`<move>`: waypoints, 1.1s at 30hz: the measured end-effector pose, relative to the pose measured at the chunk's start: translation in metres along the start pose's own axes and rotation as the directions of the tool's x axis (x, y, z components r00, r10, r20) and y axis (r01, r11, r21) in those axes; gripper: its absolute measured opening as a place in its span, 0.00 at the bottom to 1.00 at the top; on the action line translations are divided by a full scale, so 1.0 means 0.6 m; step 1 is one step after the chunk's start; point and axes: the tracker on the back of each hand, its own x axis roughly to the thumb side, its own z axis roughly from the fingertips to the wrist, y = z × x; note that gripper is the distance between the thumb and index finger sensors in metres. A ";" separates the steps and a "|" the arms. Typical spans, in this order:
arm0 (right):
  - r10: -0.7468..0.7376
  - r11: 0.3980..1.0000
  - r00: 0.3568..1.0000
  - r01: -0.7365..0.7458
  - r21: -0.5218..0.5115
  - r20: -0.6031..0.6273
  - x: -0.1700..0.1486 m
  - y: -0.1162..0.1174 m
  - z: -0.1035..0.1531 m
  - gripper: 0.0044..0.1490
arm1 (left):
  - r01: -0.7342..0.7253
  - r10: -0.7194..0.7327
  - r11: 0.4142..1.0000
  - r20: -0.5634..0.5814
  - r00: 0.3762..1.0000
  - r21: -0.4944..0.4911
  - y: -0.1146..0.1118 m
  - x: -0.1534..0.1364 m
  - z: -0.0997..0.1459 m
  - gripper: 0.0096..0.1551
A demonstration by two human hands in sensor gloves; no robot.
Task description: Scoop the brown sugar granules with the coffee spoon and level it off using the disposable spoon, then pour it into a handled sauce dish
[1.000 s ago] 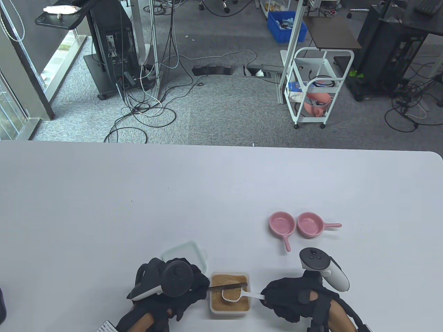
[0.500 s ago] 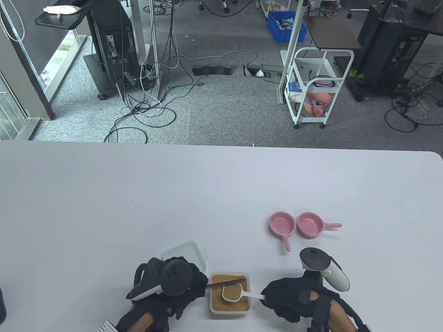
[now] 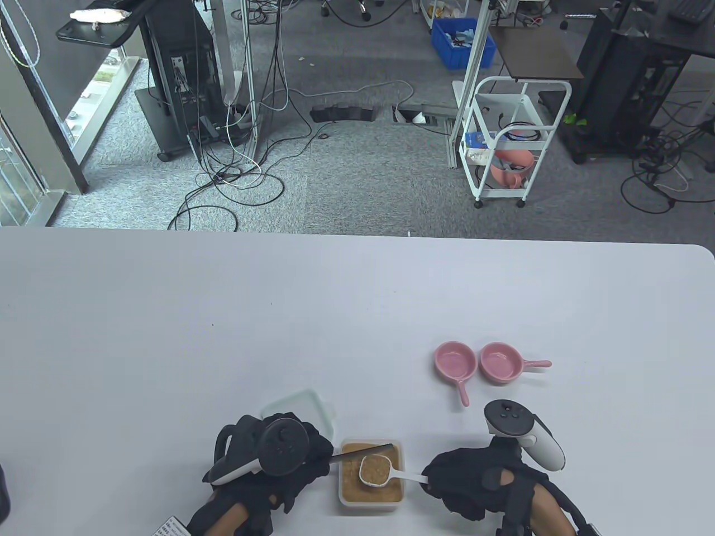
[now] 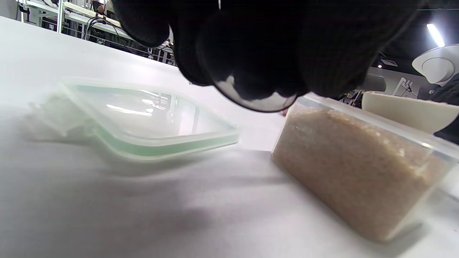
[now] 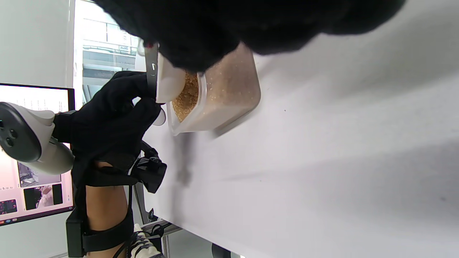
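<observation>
A: Surroundings? Bench (image 3: 223, 312) white. Clear lid (image 3: 301, 406) lies flat just behind the left hand (image 3: 268, 463). Two pink dishes with handles (image 3: 457, 363) (image 3: 503, 363) sit side by side, well apart from the tub, beyond the right hand (image 3: 475, 486).

B: Sugar tub (image 3: 371, 494) at the near edge between the two hands, open, filled with brown granules. Nothing stands between tub and dishes.

A: Left hand pose: fingers curled, pinching the bowl end of a dark plastic spoon (image 3: 360, 451); its handle reaches out over the far part of the tub, just behind the white scoop.

B: Right hand: fingers closed round the handle of the white scoop (image 3: 375, 470). Scoop bowl hangs over the tub, full of sugar, surface roughly flat. Whether the dark handle touches the scoop rim, cannot tell.
</observation>
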 end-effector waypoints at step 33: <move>0.026 1.000 1.000 -0.026 -0.018 -0.010 -0.001 -0.005 0.003 0.27 | 0.025 -0.025 1.000 -0.050 0.998 -0.003 0.000 -0.013 -0.001 0.21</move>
